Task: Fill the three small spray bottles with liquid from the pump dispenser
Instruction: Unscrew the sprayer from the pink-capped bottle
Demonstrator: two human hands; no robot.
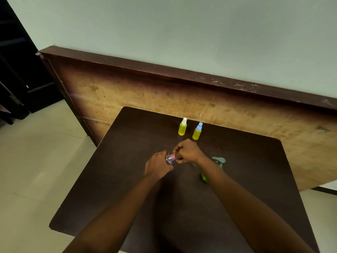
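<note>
- Small clear plastic spray bottle with a pink top (170,158), apparently with no yellow fill, held low over the middle of the dark brown wooden table (127,189), between both hands.
- Left hand (158,166) wrapped around the bottle's body, fingers closed on it, a ring showing on one finger.
- Right hand (187,151) pinching the pink top, fingertips pressed together on it; twisting on or off cannot be told from a single view.
- Two small spray bottles filled with yellow liquid standing upright near the far edge of the table, side by side but apart: one with a white top (182,127), one with a blue top (197,131); both capped.
- Green pump dispenser with a pale teal head (218,161) just beside the right forearm, mostly hidden behind it; liquid level not readable.
- Judged progress: two of three bottles done, third in hand and apparently unfilled.
- Probably left: top off, fill from the dispenser, top back on, set beside the other two.
- Worn wooden board (200,99) leaning on the pale wall behind the table.
</note>
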